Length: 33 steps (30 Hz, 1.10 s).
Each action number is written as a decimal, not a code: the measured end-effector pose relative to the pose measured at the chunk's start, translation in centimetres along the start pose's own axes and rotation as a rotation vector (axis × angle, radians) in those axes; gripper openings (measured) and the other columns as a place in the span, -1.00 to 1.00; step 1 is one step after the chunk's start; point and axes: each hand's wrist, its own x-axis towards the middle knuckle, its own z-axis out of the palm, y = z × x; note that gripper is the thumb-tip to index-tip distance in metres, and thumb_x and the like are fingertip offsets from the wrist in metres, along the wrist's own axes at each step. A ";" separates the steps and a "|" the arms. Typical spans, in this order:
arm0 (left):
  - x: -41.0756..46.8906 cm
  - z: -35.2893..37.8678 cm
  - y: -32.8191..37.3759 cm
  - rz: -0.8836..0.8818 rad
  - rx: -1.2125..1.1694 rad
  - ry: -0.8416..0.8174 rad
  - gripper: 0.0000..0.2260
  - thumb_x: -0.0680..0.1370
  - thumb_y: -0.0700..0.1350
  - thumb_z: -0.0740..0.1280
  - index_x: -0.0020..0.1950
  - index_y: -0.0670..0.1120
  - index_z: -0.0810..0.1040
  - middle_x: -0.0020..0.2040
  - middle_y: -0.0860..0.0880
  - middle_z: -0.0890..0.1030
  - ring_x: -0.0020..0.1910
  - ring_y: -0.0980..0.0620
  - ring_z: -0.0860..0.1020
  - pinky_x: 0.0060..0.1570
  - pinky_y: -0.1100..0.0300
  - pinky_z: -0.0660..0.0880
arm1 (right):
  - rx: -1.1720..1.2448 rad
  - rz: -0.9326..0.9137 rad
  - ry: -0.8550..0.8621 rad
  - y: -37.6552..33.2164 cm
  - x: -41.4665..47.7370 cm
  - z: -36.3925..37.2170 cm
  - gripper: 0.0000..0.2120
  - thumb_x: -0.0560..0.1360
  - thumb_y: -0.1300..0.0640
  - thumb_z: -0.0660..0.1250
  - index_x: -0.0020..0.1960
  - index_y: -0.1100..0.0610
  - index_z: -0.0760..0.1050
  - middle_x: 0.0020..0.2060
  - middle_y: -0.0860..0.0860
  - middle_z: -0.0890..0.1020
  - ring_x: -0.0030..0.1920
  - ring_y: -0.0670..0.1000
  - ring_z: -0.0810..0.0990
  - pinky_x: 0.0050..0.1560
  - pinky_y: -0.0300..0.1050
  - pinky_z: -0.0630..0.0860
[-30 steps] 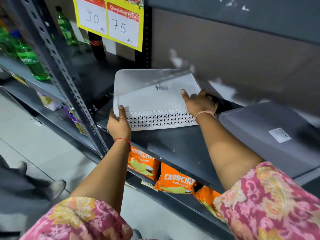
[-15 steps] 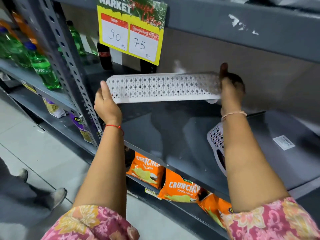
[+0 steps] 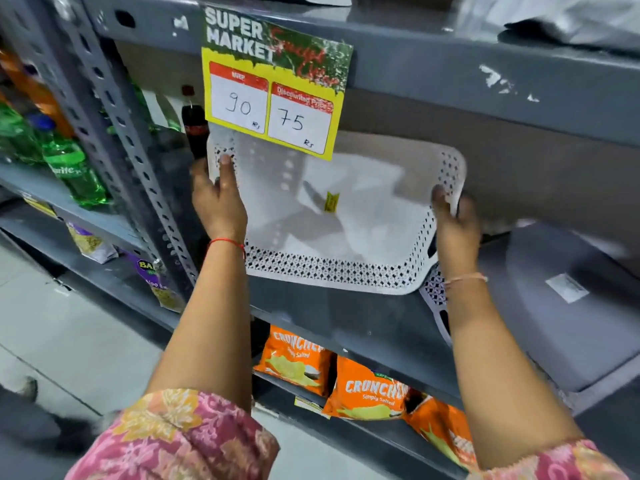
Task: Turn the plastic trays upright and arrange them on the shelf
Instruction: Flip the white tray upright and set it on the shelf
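Note:
A white plastic tray [image 3: 349,216] with a perforated rim is held above the grey shelf [image 3: 346,327], tilted with its open inside facing me. My left hand [image 3: 218,202] grips its left rim and my right hand [image 3: 453,226] grips its right rim. A yellow sticker sits on the tray's floor. A grey tray [image 3: 568,306] lies upside down on the shelf at the right, with a white label on its bottom. Part of another white perforated tray [image 3: 434,296] shows behind my right forearm.
A yellow price sign [image 3: 273,88] hangs from the shelf above, overlapping the tray's top edge. A dark cola bottle [image 3: 194,129] stands at the left, by the perforated upright [image 3: 121,133]. Green bottles [image 3: 69,168] fill the left bay. Orange crisp bags [image 3: 367,389] lie on the shelf below.
The white tray went from lying upside down on the shelf to lifted edge-on, and now its open side faces me. Both hands rose with it.

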 end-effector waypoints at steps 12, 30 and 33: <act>2.4 2.7 -3.7 -0.303 0.142 -0.227 -0.38 0.47 0.29 0.15 0.36 -0.09 0.40 0.38 -0.09 0.44 0.37 -0.08 0.37 0.38 0.09 0.27 | -0.177 0.061 0.055 4.2 -1.7 0.9 -0.58 0.48 0.22 0.33 0.31 0.26 0.37 0.11 0.15 0.61 0.11 0.11 0.56 0.04 -0.28 0.42; 2.9 4.6 -6.7 -0.275 0.646 -0.516 -0.36 0.40 0.42 0.04 0.32 0.10 0.42 0.33 -0.13 0.42 0.33 -0.12 0.39 0.33 -0.04 0.30 | -0.410 0.292 -0.041 7.0 -0.6 1.8 -0.17 0.19 -0.10 0.34 0.38 0.26 0.30 0.30 0.18 0.50 0.27 0.20 0.49 0.30 0.11 0.44; 3.0 4.6 -7.0 -0.229 0.643 -0.545 -0.32 0.40 0.42 0.00 0.38 0.08 0.36 0.38 -0.15 0.33 0.42 -0.10 0.26 0.42 0.01 0.17 | -0.338 0.202 0.031 6.5 -1.4 1.7 -0.43 0.29 0.01 0.35 0.27 0.18 0.46 0.20 0.14 0.59 0.22 0.16 0.53 0.28 0.08 0.46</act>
